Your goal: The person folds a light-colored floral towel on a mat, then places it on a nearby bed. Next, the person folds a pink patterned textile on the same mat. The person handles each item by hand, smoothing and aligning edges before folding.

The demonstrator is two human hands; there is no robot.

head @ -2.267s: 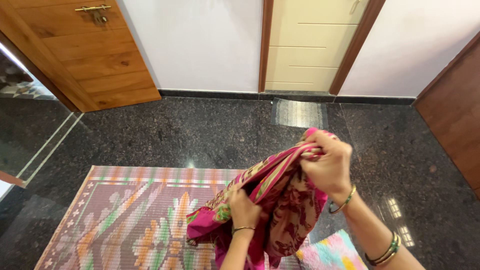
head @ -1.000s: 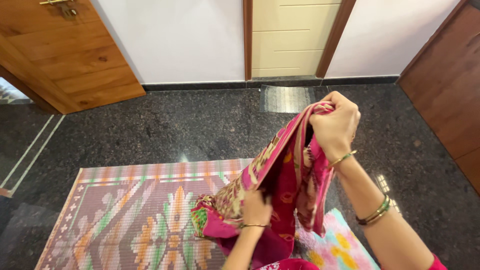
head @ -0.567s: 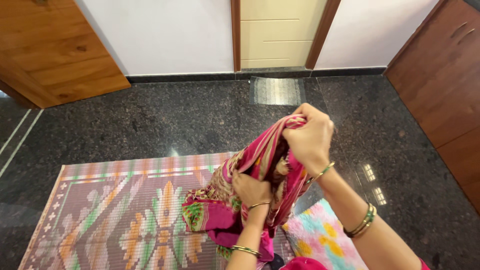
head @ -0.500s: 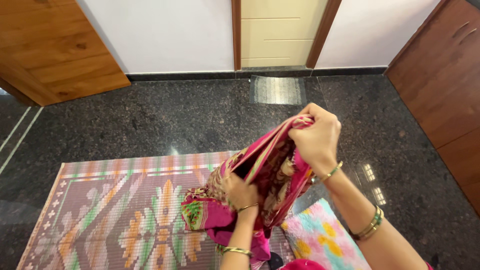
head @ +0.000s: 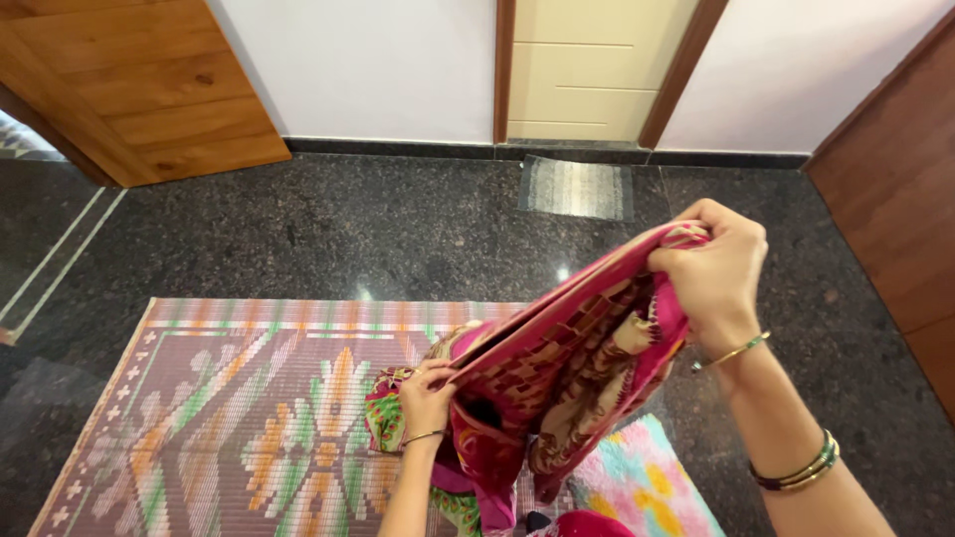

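A pink and red patterned cloth (head: 557, 378) with green trim hangs stretched between my two hands. My right hand (head: 711, 273) grips its upper edge, raised at the right. Lower and to the left, my left hand (head: 426, 396) pinches the other end of the same edge. The rest of the cloth droops below in folds over a woven floor mat (head: 229, 418) with pink, green and orange patterns. Bangles sit on both my wrists.
The floor is dark polished granite (head: 378, 229). A small grey doormat (head: 577, 187) lies before a cream door (head: 592, 65). A wooden door (head: 129, 89) stands at the back left, wooden panelling (head: 895, 199) at the right. A pastel cloth (head: 642, 487) lies below my hands.
My left hand has slid along the cloth's edge away from my right, drawing it taut. The view has shifted slightly.
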